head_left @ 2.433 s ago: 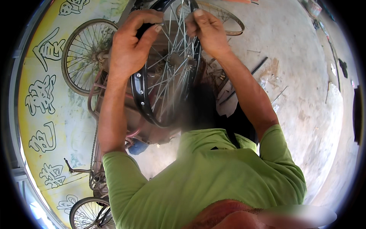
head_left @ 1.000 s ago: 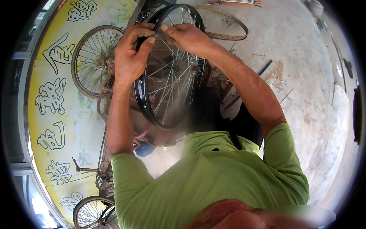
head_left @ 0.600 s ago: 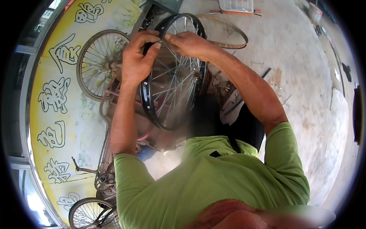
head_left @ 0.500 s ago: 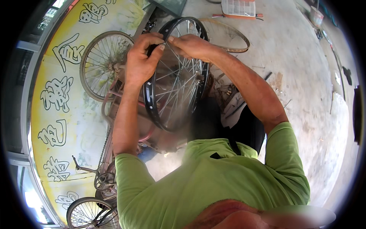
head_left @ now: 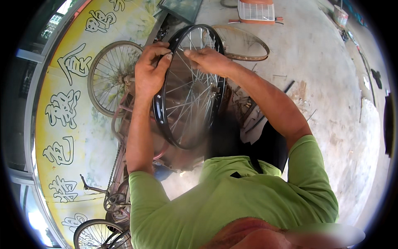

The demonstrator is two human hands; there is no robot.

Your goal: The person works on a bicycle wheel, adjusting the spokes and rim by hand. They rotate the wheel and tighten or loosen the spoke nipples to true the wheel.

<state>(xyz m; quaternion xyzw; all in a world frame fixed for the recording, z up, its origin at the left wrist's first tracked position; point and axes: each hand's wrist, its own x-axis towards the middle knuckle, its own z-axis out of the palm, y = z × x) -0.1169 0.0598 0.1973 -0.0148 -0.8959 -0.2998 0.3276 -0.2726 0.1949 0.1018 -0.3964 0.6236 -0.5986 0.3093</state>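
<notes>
A bicycle wheel with a glossy black rim (head_left: 159, 112) and silver spokes (head_left: 195, 89) stands upright in front of me, without a tyre. My left hand (head_left: 150, 70) is curled against the rim's upper left side, thumb and fingertips gripping its outer edge. Inside the hoop, my right hand (head_left: 208, 61) has its fingers closed around a spoke close to the rim; its fingertips are partly hidden. The hub (head_left: 214, 89) shows on the right side of the wheel. The wheel's lower part is blurred near my dark-clothed legs.
Left of the wheel lies a reddish old bicycle with a spoked wheel (head_left: 112, 79) and a crank (head_left: 115, 200), against a yellow-white lettered board (head_left: 62, 124). A rusty bare rim (head_left: 248, 56), an orange-framed white grille (head_left: 256, 10) and scattered metal pieces (head_left: 248, 108) lie on the concrete floor.
My right hand has drawn slightly away from the rim, further in among the spokes. The left hand stays at the rim. The whole scene sits a little lower in view.
</notes>
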